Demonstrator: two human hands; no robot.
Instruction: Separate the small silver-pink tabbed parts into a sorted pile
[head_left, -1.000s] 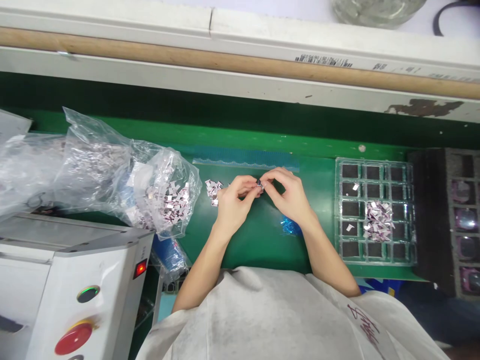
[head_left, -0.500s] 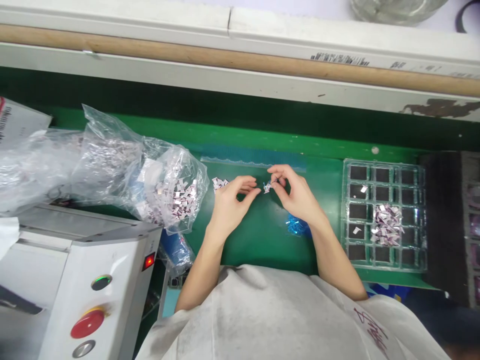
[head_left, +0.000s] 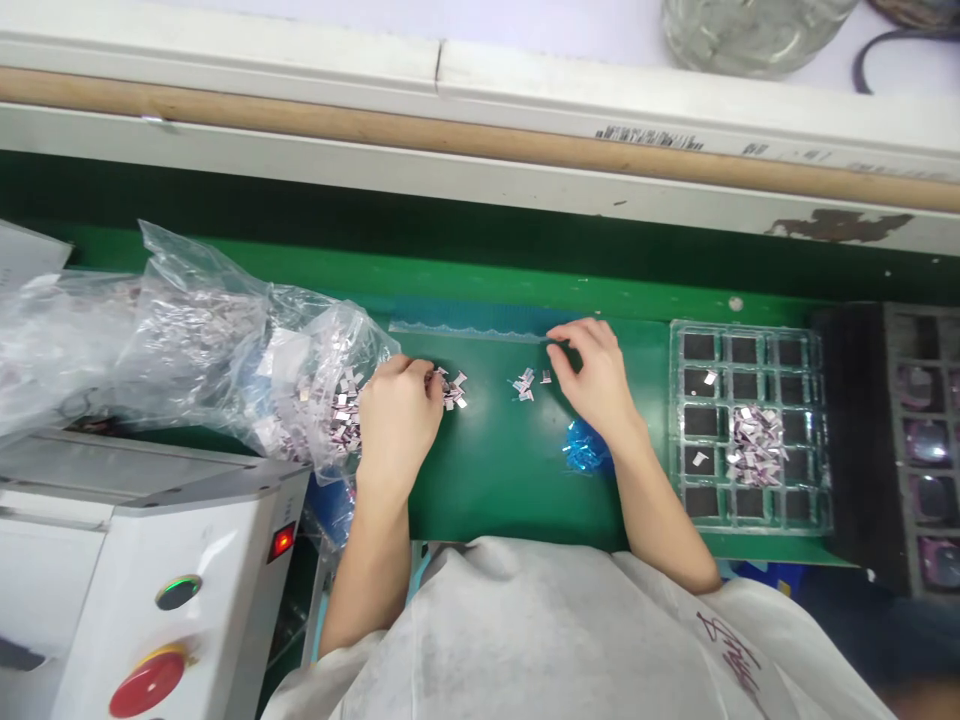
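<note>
My left hand [head_left: 397,418] is closed over the left edge of a small pile of white and purple parts [head_left: 454,390]; its fingertips are largely hidden, so what they hold cannot be made out. My right hand [head_left: 592,368] is open, thumb and fingers apart, with nothing between them. Just left of it a few small parts [head_left: 523,384] lie on the green mat [head_left: 487,460], with a single one [head_left: 546,377] beside them. Below my right hand sits a heap of blue film bits [head_left: 583,447].
Clear bags [head_left: 210,310] of parts lie at the left, behind a machine [head_left: 202,540] with a red button [head_left: 148,683]. A clear compartment tray [head_left: 677,430] holding parts stands right, beside a black rack [head_left: 862,440]. A blue strip [head_left: 472,318] lies at the back.
My left hand has moved left from the middle to the pile and turned over it. My right hand has opened and let go of the small part. The view has shifted slightly.
</note>
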